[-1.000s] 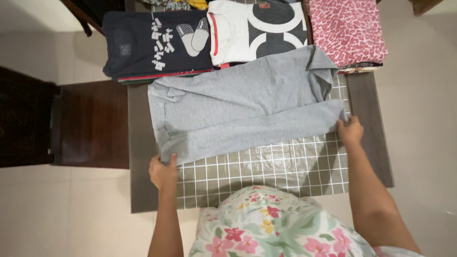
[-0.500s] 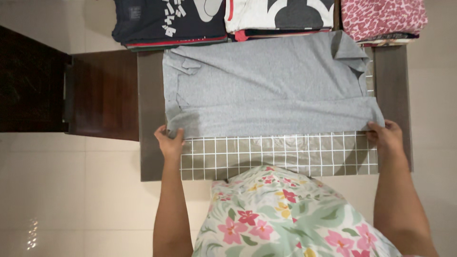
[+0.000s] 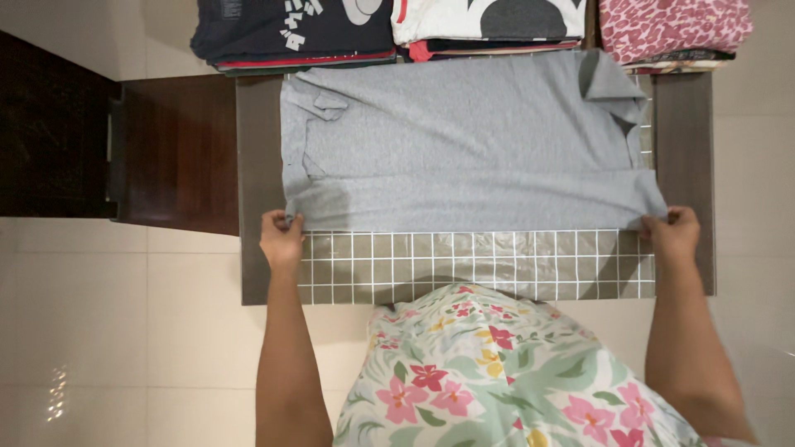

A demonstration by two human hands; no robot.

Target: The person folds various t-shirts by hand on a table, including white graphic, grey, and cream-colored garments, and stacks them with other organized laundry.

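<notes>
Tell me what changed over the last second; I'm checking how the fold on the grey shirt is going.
Both hands drew the near edge of the grey knit polo shirt taut and level: the left hand moved up, the right hand outward and down. The slanted fold now lies straight across the grid-patterned table mat. Both keep pinching the corners. The three folded stacks behind stayed put.
</notes>
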